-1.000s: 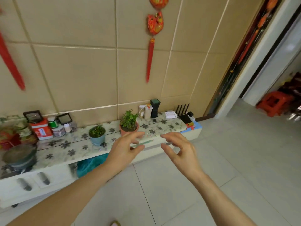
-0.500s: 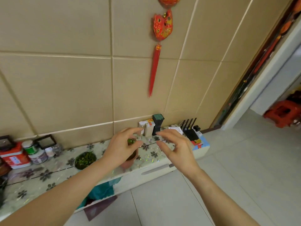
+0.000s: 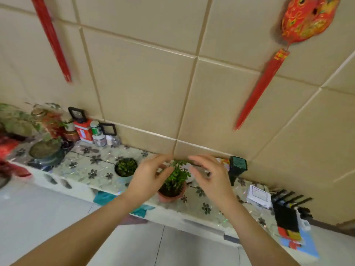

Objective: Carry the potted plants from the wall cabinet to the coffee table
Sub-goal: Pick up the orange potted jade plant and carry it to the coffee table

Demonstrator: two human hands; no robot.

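Note:
A small leafy plant in a terracotta pot (image 3: 171, 194) stands on the low wall cabinet (image 3: 92, 166), whose top has a flower pattern. A second plant in a pale blue pot (image 3: 125, 167) stands just left of it. My left hand (image 3: 148, 178) hovers at the left of the terracotta pot's foliage, fingers loosely spread. My right hand (image 3: 210, 178) hovers at its right, fingers bent inward. Neither hand grips the pot. The coffee table is out of view.
Jars, tins and small frames (image 3: 90, 131) crowd the cabinet's back left, with a lidded pot (image 3: 45, 150) near them. A dark green box (image 3: 237, 166), a white card (image 3: 258, 195) and a black router (image 3: 287, 214) lie to the right. Red tassels hang on the tiled wall.
The view has closed in on the cabinet and tilted. Both hands have come down to either side of the terracotta pot's leaves.

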